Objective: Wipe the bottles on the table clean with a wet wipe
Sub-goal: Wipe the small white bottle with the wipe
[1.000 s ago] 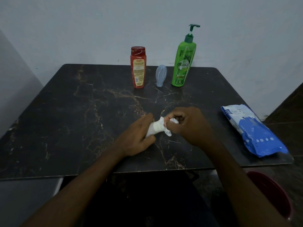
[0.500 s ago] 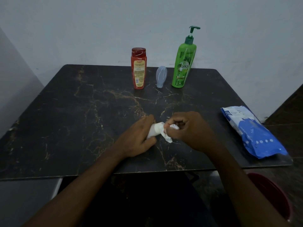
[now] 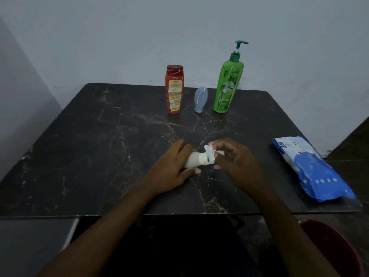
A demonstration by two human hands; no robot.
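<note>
Gripping a small white bottle (image 3: pixel 194 160) round its body, the left hand (image 3: pixel 171 166) holds it on its side just above the dark marble-patterned table (image 3: pixel 99 146), near the front centre. Whether the bottle touches the surface cannot be told. The fingers curl over the top and the thumb closes underneath, a hold judged to steady the bottle against rubbing. The right hand (image 3: pixel 237 162) pinches a bunched wet wipe (image 3: pixel 209 154) against the neck end of the bottle, fingers curled round the cloth. A short white tip shows past the wipe, towards the right palm. The step in hand appears to be cleaning the neck and cap area of this bottle. Three further items stand upright in a row at the far edge by the wall: a red bottle (image 3: pixel 174 89), a small pale container (image 3: pixel 201 99) and a green pump bottle (image 3: pixel 227 82), each apart from its neighbour and well away from the hands. They are judged to be either waiting or finished; which of these cannot be determined. A blue and white pack of wipes (image 3: pixel 311 168) lies flat at the right edge, within reach of the right hand, presumably for a fresh wipe. A red bin (image 3: pixel 329 246) sits on the floor below that corner, likely for used wipes.
</note>
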